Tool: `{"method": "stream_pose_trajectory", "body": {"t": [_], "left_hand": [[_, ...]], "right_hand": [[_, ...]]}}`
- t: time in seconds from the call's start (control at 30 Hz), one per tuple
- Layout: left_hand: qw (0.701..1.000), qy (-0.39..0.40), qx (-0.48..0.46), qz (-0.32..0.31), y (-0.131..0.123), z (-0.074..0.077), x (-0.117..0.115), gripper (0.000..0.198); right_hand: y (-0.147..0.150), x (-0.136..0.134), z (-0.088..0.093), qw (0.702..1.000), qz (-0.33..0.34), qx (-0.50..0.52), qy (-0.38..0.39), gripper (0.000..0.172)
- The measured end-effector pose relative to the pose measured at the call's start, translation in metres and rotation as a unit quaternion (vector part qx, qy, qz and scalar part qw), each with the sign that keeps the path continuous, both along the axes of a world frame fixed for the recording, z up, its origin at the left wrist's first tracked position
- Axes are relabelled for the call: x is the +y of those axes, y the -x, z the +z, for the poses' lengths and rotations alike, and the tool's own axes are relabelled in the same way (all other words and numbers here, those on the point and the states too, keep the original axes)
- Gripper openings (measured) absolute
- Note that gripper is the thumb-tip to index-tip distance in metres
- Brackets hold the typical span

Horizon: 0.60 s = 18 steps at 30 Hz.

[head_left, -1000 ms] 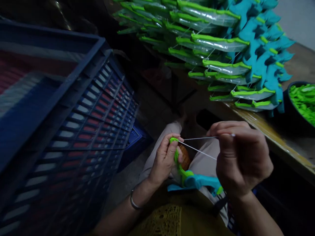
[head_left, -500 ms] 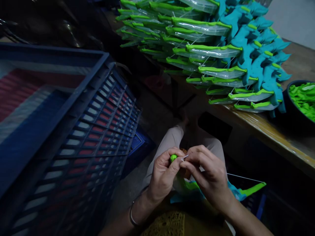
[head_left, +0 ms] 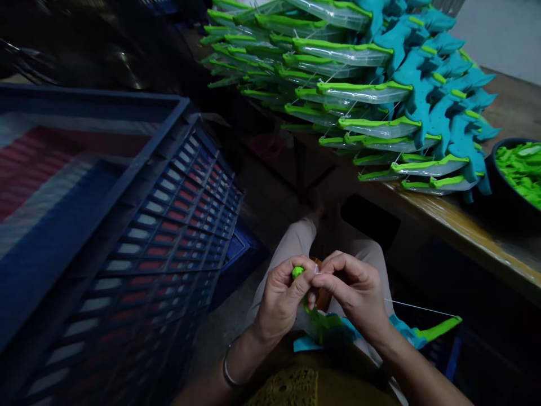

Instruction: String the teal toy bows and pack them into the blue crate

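Observation:
A teal and green toy bow lies across my lap, partly covered by my hands. Its right green limb sticks out past my right wrist, and a white string runs from that tip back behind my right hand. My left hand is closed around the other green tip, with a bit of string at its thumb and forefinger. Close against it, my right hand pinches the white string between thumb and fingers. Where the string meets the green tip is too small to make out.
Many finished-looking teal and green toy bows are stacked on the wooden table ahead. A dark bowl of small green pieces stands at the right. To my left is a large blue plastic crate with a striped sheet inside.
My right hand has turned slightly, and its fingertips have drawn in against my left thumb with the string. The short string end that stuck up between the hands now lies differently.

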<state>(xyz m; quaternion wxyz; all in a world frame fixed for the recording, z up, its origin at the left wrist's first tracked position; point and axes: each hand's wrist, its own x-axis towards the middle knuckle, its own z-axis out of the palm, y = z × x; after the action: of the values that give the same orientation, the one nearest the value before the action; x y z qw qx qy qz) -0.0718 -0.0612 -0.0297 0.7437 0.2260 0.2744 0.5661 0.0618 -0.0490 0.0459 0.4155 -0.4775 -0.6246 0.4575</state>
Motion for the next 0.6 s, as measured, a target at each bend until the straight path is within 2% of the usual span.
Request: {"method": "stream_pose_trajectory", "body": {"t": [0.1,0.2,0.3,0.37,0.43,0.53,0.6], "left_hand": [[1.000,0.025,0.005,-0.006,0.001,0.002,0.000,0.040],[0.998,0.040,-0.025,-0.032,0.002,0.007,0.003,0.043],[0.997,0.044,-0.043,-0.051,0.003,0.011,0.006,0.045],[0.997,0.055,-0.034,-0.045,0.002,0.012,0.006,0.045],[0.997,0.069,-0.013,-0.030,0.002,0.010,0.004,0.046],[0.998,0.065,0.011,-0.017,0.002,0.008,0.002,0.046],[0.998,0.049,0.011,-0.031,0.003,0.006,0.001,0.046]], "right_hand": [[-0.005,0.001,0.009,0.980,0.030,-0.132,-0.143,0.011],[-0.007,0.004,0.016,0.955,0.070,-0.190,-0.219,0.019],[-0.007,0.008,0.018,0.937,0.105,-0.211,-0.259,0.023],[-0.007,0.010,0.017,0.934,0.116,-0.218,-0.259,0.023],[-0.007,0.011,0.017,0.943,0.115,-0.214,-0.228,0.021],[-0.008,0.011,0.016,0.962,0.080,-0.200,-0.168,0.014],[-0.008,0.011,0.015,0.966,0.057,-0.194,-0.164,0.014]]}}
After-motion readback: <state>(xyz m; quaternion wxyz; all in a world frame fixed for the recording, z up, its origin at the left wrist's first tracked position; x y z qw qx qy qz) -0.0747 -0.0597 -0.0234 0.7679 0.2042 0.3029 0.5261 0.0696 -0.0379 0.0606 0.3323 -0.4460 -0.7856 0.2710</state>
